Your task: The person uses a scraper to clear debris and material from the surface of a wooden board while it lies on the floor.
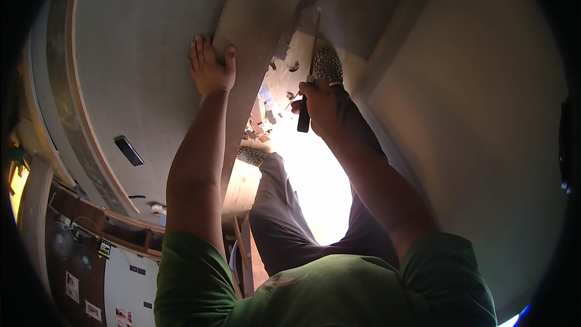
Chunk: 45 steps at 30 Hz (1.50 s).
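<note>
My left hand (pixel 212 72) lies flat with its fingers spread, pressed on a large grey board (pixel 145 42) close to where a brownish plank-like edge (pixel 254 30) begins. My right hand (pixel 321 107) is closed around the dark handle of a long, narrow-bladed hand tool (pixel 304 115). Its thin metal blade points away from me, the far end near the gap at the foot of the brownish edge. I cannot make out exactly what kind of tool it is. Broken scraps and chips (pixel 260 118) litter the light floor between the boards.
A dark phone (pixel 129 151) rests on the grey board at left. My patterned shoes (pixel 328 65) stand among the scraps. Another large panel (pixel 472 127) fills the right side. Bright glare washes out the floor between my legs. Cabinets with pictures (pixel 72 286) are at lower left.
</note>
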Motion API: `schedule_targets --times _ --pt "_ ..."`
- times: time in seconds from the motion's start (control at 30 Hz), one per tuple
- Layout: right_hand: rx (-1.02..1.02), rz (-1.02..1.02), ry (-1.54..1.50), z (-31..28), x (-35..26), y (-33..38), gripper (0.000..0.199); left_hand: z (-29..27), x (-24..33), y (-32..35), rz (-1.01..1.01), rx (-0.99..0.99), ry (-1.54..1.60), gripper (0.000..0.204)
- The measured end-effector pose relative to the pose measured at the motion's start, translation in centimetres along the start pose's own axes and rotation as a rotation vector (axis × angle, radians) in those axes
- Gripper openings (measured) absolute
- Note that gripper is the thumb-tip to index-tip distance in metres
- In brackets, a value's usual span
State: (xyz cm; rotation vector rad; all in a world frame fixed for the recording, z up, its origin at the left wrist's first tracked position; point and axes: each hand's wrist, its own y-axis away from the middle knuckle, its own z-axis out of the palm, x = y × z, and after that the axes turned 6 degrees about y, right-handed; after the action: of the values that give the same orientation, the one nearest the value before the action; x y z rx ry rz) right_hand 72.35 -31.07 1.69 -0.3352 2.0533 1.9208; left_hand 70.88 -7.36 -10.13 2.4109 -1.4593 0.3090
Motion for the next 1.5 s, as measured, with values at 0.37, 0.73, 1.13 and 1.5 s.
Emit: schedule_targets --times 0.37,0.73,1.13,1.5 --pt "-0.095 -0.104 -0.158 -0.5 -4.9 -3.2 0.02 -0.2 4.2 -6.8 0.197 0.071 0.084 0.078" --pt "-0.201 -0.202 -0.163 1.5 -8.5 -4.1 0.038 2.1 10.7 -13.7 0.094 0.024 0.126 0.088" --pt "-0.128 -0.207 -0.119 3.8 -14.0 -4.4 0.038 1.9 11.3 -13.7 0.05 0.049 0.036 0.086" --pt "-0.057 -0.104 0.047 5.3 -16.6 -7.6 0.027 1.3 11.5 -13.8 0.005 -0.053 0.016 0.085"
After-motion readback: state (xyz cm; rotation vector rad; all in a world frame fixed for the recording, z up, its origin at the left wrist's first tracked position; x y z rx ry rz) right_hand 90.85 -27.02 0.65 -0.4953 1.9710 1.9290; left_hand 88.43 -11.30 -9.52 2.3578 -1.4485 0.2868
